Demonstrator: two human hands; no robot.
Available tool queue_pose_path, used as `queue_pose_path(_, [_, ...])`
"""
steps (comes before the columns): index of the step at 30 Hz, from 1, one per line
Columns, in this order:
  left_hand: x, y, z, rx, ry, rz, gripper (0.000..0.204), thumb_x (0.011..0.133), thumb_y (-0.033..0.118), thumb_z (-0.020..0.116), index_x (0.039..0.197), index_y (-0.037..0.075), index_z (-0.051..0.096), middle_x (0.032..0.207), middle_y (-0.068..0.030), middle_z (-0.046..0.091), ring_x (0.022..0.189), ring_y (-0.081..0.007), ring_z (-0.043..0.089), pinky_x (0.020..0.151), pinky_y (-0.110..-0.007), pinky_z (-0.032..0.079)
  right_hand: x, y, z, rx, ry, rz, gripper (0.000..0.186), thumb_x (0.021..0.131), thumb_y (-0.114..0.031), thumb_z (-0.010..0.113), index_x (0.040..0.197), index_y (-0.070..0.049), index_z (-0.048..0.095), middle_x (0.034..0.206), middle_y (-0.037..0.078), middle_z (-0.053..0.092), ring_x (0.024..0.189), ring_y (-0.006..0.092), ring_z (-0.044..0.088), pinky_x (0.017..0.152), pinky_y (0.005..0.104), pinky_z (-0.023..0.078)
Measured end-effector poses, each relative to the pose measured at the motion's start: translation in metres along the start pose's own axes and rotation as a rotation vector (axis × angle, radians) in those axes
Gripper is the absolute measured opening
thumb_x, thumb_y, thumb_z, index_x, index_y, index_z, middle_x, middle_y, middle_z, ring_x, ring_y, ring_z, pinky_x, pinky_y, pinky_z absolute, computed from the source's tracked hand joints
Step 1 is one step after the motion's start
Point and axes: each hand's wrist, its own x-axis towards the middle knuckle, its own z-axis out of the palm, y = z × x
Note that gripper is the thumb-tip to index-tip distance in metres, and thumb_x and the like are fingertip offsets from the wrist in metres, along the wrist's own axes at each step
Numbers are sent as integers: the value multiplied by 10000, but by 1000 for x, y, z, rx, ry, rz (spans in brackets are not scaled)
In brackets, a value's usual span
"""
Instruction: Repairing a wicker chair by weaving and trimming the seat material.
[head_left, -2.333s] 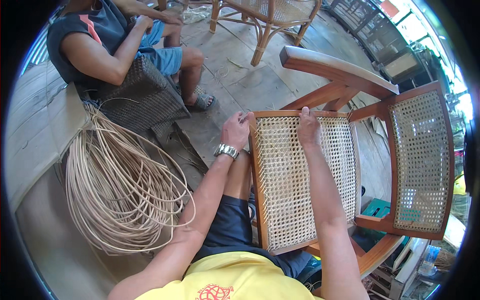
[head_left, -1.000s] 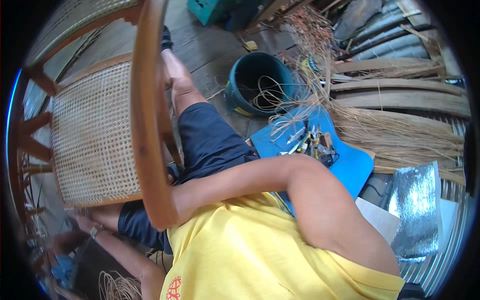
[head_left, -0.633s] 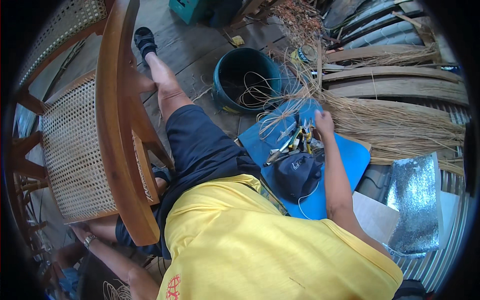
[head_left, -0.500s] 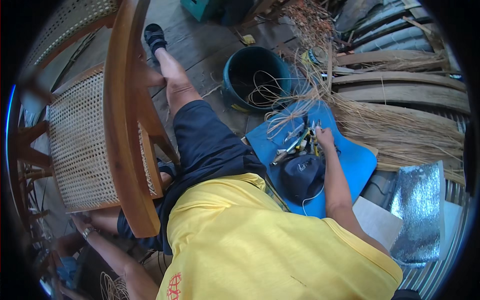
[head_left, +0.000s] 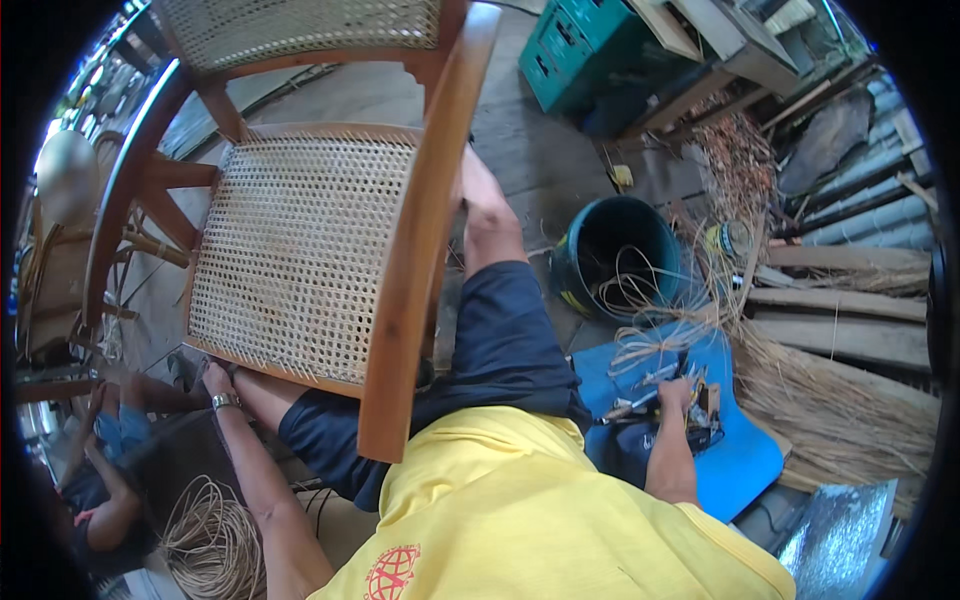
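Observation:
A wooden chair with a woven cane seat (head_left: 300, 240) stands before me on the left, its curved wooden armrest (head_left: 415, 260) crossing above my lap. My left hand (head_left: 216, 380) is at the near left corner of the seat frame; its fingers are too small to make out. Over on the right, my right hand (head_left: 675, 393) is closed among several hand tools (head_left: 632, 405) on a blue sheet (head_left: 745, 462). Whatever it grips is hidden. Beside that forearm lies a dark cap (head_left: 632, 442), partly covered.
Behind the sheet stands a dark green bucket (head_left: 575, 262) with loose cane strands over its rim. Long strand bundles (head_left: 840, 400) lie at the right. A cane coil (head_left: 212, 540) sits lower left, near another person (head_left: 105, 500). A green crate (head_left: 570, 55) is at the back.
My view has swung left, so the chair and the other person show more fully. My right hand has shifted in over the tools. The left hand stays by the seat corner.

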Motion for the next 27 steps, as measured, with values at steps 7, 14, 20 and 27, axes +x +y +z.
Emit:
queue_pose_path(7, [-97,56,68,-120,-55,-234,410,950,131,403,1251,-43,621,1092,-177,716,993,-273,707,792,-366,566,53,65,-13,350,315,-75,488,718,-243,704,1055,109,677,1076,297,694,1027,452,666,926,483,516])
queue_pose_path(14, [-93,65,69,342,96,-189,502,986,399,472,1078,-30,715,1112,-268,695,1096,-415,655,940,-470,493,97,115,-61,1192,-37,169,318,917,-163,699,1118,77,638,864,163,697,703,294,694,603,386,567])
queue_pose_path(20, [-125,97,79,256,108,-176,532,1015,445,449,1012,4,746,927,-187,750,1034,-359,691,931,-444,498,29,-29,-136,1478,-611,-479,370,946,-237,672,1168,54,614,986,150,683,844,292,685,689,381,569])
queue_pose_path(27, [-129,99,74,426,255,-77,506,1017,412,418,1057,6,718,1069,-265,694,1060,-462,633,942,-519,469,-42,-59,-185,1672,-1520,-1272,445,985,-340,634,1238,22,582,1157,131,664,1041,290,673,810,373,571])
